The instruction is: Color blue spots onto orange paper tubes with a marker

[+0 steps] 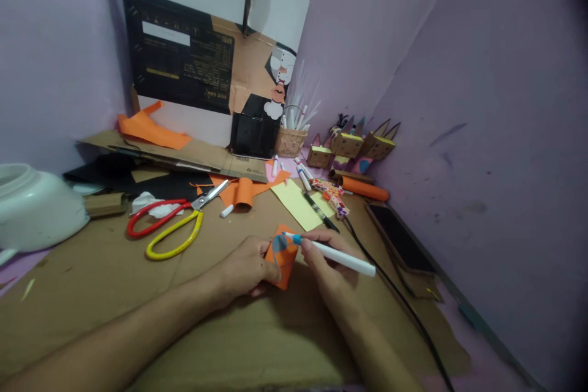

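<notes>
My left hand [250,269] grips a small orange paper piece [285,266], perhaps a rolled tube, above the cardboard-covered table. A grey-blue shape is drawn on its face. My right hand [328,260] is closed around a white marker [344,257] with a blue tip end. The tip meets or nearly meets the orange paper beside the coloured shape. Beyond my hands stands an orange paper roll [244,193], with a white marker cap [227,211] next to it. Scissors [184,220] with one red and one yellow handle lie with blades partly apart on the left.
A hot glue gun [331,195] with a black cable lies beyond my right hand, near yellow paper [296,203] and a black pen [320,211]. A phone [402,239] lies at right. A white pot [39,208] stands left; an unfolded box [184,55] leans on the wall.
</notes>
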Demonstrator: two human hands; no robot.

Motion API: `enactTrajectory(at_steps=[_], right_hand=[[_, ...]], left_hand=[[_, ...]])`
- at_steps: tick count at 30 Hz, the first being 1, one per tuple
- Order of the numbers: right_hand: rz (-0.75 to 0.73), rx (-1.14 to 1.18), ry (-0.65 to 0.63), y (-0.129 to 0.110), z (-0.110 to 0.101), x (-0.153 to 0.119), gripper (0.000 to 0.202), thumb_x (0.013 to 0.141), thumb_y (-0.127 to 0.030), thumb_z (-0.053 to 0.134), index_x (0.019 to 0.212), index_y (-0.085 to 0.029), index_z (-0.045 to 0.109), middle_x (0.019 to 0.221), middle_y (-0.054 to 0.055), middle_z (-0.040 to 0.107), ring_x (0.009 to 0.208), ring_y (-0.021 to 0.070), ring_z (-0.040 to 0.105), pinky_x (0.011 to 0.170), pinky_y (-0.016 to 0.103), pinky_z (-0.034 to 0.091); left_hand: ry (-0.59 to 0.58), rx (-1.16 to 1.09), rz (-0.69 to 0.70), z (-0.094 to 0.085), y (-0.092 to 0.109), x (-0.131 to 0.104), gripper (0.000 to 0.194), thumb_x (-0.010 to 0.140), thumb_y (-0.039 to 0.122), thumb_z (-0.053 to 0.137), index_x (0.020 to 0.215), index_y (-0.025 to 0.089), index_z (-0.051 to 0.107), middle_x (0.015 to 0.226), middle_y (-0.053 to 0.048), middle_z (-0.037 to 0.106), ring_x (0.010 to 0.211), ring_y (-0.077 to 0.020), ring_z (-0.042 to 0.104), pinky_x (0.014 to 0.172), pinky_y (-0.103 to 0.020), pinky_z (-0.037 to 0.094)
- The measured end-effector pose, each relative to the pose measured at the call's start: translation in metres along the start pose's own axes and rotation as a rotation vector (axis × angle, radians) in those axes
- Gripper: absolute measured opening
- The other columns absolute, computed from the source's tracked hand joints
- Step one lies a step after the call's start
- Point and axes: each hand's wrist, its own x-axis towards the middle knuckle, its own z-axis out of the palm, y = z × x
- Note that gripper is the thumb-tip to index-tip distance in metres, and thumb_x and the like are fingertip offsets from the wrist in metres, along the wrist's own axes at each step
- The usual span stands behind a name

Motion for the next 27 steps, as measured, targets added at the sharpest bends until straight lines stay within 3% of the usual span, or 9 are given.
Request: enactTrajectory(at_steps=[6,14,21,27], right_hand=[[0.034,0.102,0.01,0.007,-0.002,0.001,0.024,0.083,-0.04,0.06,0.072,-0.019,0.064,0.055,-0.002,0.057,0.048,0.0117,0.051,0.045,0.021,0.04],[0.039,0.039,-0.077,-0.005,-0.001,-0.005,0.026,0.086,-0.042,0.055,0.073,-0.02,0.06,0.055,-0.004,0.051,0.048,0.0106,0.045,0.045,0.022,0.033],[0.003,0.002,-0.118,-0.009,0.0,-0.005,0.024,0.086,-0.039,0.055,0.072,-0.019,0.06,0.057,-0.002,0.057,0.049,0.0105,0.048,0.044,0.022,0.034],[-0.117,-0.035,-0.165,-0.003,-0.002,-0.003,0.021,0.087,-0.034,0.055,0.075,-0.018,0.062,0.059,-0.001,0.061,0.05,0.0109,0.051,0.044,0.021,0.035]], left_hand=[[-0.033,-0.019,-0.016,-0.001,0.005,-0.002,0.008,0.051,0.024,0.055,0.054,0.019,0.049,0.037,0.007,0.043,0.028,-0.0044,0.028,0.031,-0.019,0.016],[-0.047,0.116,-0.037,-0.001,0.007,-0.006,0.005,0.055,0.024,0.052,0.056,0.019,0.052,0.03,0.008,0.039,0.026,-0.0056,0.027,0.03,-0.017,0.018],[-0.051,0.106,-0.07,-0.001,0.005,-0.004,0.005,0.055,0.023,0.053,0.057,0.018,0.052,0.032,0.007,0.046,0.025,-0.0058,0.034,0.027,-0.014,0.025],[-0.062,0.032,-0.065,-0.001,0.001,0.0,0.005,0.054,0.02,0.052,0.058,0.017,0.052,0.034,0.005,0.049,0.029,-0.0078,0.043,0.027,-0.014,0.033]])
